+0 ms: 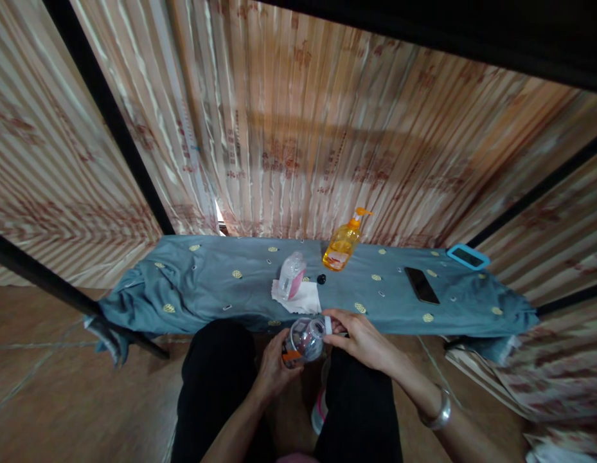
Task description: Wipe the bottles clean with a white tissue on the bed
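Observation:
My left hand (274,366) is closed around the body of a clear plastic bottle (308,339) with an orange label, tilted above my lap. At its mouth, my right hand (356,337) pinches a white bottle cap (328,325); whether cap and neck touch I cannot tell. Just beyond them, a second clear bottle (293,273) with a pink label rests on a white paper tissue (305,298). A small black cap (321,279) lies to the right of that tissue. Behind it is a pump bottle (344,244) of yellow liquid with an orange pump head.
A grey-blue patterned cloth (221,276) covers the low bench. Towards its right end lie a black phone (422,285) and a blue-framed device (468,256). Between my legs, a container (320,411) with a pink band is partly hidden. Dark metal posts (110,116) flank the bench before striped curtains.

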A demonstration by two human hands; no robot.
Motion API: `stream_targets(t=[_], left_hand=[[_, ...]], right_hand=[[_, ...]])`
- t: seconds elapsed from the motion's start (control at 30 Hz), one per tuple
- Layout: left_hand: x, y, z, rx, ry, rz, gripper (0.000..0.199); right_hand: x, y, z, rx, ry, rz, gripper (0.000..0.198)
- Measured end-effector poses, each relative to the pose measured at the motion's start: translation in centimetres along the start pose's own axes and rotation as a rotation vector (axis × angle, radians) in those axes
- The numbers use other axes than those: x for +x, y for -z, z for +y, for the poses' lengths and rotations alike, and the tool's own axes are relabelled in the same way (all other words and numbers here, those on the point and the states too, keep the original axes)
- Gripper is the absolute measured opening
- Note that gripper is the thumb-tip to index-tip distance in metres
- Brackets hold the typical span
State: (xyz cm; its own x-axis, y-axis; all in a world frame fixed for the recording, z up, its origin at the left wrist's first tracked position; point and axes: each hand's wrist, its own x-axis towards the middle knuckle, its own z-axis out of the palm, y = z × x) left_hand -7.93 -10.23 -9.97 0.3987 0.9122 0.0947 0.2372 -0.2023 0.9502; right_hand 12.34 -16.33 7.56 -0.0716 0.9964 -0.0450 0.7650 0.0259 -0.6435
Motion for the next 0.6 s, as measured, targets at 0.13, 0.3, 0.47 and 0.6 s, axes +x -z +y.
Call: stream_targets(t=[0.13,0.3,0.47,0.6], left_hand=[[0.0,-0.1,-0.3,-0.028,0.015,0.005,0.075],[0.1,-0.1,-0.7,0.0,-0.01,-0.02,0.074],[0.1,-0.1,-1.1,0.038,-0.036,-0.029,0.073],[0.1,0.0,-1.0,0.071,-0.054,-0.018,0.072]], right_hand=[[0.1,0.2,-1.0,-0.138,0.06,-0.051,0.041],[0.3,0.1,-1.4,-0.227,0.131,-0.099,0.039],[0.8,0.4,-1.6,-0.258,0.142,-0.132,0.033],[1.0,0.8,-1.8,-0.241,0.151,-0.167,0.029]])
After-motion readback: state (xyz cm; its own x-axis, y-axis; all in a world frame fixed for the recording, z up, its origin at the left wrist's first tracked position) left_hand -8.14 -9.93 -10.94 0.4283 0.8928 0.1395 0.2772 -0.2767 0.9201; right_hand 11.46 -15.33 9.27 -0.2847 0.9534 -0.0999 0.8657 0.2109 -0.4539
